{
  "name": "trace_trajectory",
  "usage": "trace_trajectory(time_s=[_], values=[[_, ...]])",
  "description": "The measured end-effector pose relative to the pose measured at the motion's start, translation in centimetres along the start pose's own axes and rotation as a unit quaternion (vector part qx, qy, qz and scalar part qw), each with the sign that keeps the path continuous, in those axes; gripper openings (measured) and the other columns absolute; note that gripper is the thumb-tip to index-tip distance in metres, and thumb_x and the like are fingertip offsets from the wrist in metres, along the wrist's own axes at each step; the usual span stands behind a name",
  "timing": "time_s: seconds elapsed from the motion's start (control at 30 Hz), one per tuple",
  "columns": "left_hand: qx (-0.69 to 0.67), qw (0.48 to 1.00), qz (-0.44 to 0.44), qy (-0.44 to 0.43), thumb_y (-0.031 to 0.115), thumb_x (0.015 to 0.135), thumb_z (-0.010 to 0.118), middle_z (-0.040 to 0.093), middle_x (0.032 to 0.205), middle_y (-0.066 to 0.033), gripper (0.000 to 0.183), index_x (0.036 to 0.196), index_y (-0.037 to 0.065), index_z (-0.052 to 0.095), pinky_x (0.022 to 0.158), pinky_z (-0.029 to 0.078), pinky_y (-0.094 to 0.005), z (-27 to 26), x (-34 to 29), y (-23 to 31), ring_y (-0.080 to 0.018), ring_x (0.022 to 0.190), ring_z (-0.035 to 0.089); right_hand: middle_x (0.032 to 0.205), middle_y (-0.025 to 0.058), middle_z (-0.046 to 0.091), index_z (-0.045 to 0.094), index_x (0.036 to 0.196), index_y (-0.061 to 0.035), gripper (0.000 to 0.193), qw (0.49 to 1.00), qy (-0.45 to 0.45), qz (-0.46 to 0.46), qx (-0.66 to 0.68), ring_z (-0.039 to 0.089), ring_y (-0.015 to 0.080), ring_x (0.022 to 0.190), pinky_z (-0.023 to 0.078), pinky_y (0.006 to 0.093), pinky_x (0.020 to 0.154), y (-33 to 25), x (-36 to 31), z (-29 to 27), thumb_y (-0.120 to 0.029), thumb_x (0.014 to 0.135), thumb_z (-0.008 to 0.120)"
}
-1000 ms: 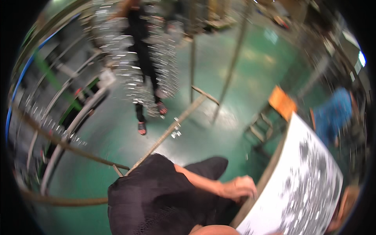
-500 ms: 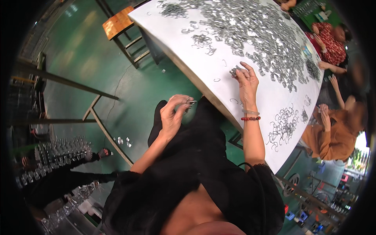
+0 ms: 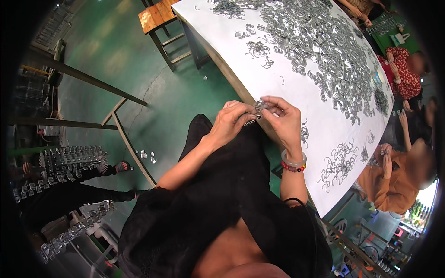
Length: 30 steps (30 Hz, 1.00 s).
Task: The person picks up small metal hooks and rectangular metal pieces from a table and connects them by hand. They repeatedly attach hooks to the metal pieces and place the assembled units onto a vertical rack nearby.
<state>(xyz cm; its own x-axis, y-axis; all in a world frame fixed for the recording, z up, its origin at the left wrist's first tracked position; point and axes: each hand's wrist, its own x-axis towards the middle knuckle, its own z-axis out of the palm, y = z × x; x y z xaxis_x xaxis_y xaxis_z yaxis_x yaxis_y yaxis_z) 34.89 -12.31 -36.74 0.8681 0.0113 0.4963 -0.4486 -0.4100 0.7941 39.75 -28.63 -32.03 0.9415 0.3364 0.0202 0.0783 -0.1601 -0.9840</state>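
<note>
My left hand (image 3: pixel 228 123) and my right hand (image 3: pixel 286 124) meet just off the near edge of the white-topped table (image 3: pixel 320 116), above my lap. Between the fingertips are several small metal clips (image 3: pixel 260 106); the right thumb and fingers pinch them. The left fingers are closed on small metal pieces (image 3: pixel 250 122) that show just below the fingertips. Exactly how the pieces fit together is too small to make out. Past my right hand, a large heap of flat metal clips (image 3: pixel 320 55) covers the far part of the table.
Curved wire hooks (image 3: pixel 340 162) lie loose at the right, with a smaller hook pile (image 3: pixel 258 48) farther off. A wooden stool (image 3: pixel 157 17) stands beyond the table's left corner. Co-workers sit along the right side, one in an orange top (image 3: pixel 394 192). Racks of metal parts (image 3: pixel 74 162) stand at left.
My right hand has come back from over the table with its clips, and my left hand has moved right and slightly up. The two hands now meet at the table edge.
</note>
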Motion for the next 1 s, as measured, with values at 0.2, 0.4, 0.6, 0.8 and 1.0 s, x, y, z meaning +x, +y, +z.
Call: trace_trajectory(time_s=[0.2,0.4,0.6,0.8,1.0], values=[[0.036,0.999,-0.002,0.013,0.006,0.077,0.07,0.065,0.083,-0.0066,0.012,0.088,0.005,0.063,0.081,0.043,-0.0343,0.7,0.7,-0.4,-0.0238,0.078,0.061,0.086,0.0051,0.059,0.067,0.104,0.0027,0.025,0.999,0.005,-0.012,0.044,0.064,0.0118,0.068,0.052,0.0195,0.058,-0.3,0.2,-0.2,0.007,0.08,0.061],[-0.043,0.995,-0.077,0.036,0.005,0.08,0.067,0.067,0.093,-0.0077,0.016,0.095,0.003,0.063,0.086,0.046,-0.0349,0.6,0.1,-1.7,-0.0224,0.092,0.063,0.09,0.0071,0.059,0.066,0.105,0.0042,0.025,0.984,-0.017,-0.006,0.178,0.065,0.0137,0.073,0.055,0.0219,0.064,0.7,0.7,0.6,0.009,0.081,0.062],[0.036,0.975,-0.215,0.037,0.023,0.091,0.058,0.067,0.075,-0.0116,0.026,0.093,-0.001,0.067,0.068,0.049,-0.0293,0.0,7.3,-7.8,-0.0167,0.07,0.063,0.094,0.0084,0.061,0.066,0.104,0.005,0.023,0.976,-0.059,0.012,0.211,0.065,0.0141,0.077,0.056,0.0227,0.067,2.0,0.7,0.7,0.01,0.082,0.06],[0.306,0.936,-0.173,-0.025,0.03,0.082,0.064,0.064,0.078,-0.022,0.033,0.084,-0.002,0.068,0.065,0.049,-0.0448,4.6,16.1,-13.2,-0.0366,0.073,0.064,0.09,0.0096,0.061,0.065,0.101,0.0073,0.021,0.98,-0.071,0.027,0.183,0.065,0.0149,0.075,0.054,0.0226,0.065,1.0,0.5,0.0,0.012,0.082,0.059],[0.423,0.881,-0.18,-0.108,0.0,0.074,0.055,0.061,0.093,-0.0226,0.014,0.084,-0.004,0.064,0.068,0.054,-0.0461,6.6,17.9,-14.1,-0.0373,0.09,0.06,0.091,0.0067,0.059,0.066,0.103,0.0041,0.022,0.978,-0.075,0.012,0.194,0.065,0.0128,0.074,0.055,0.0207,0.066,2.6,0.4,0.0,0.008,0.083,0.06]])
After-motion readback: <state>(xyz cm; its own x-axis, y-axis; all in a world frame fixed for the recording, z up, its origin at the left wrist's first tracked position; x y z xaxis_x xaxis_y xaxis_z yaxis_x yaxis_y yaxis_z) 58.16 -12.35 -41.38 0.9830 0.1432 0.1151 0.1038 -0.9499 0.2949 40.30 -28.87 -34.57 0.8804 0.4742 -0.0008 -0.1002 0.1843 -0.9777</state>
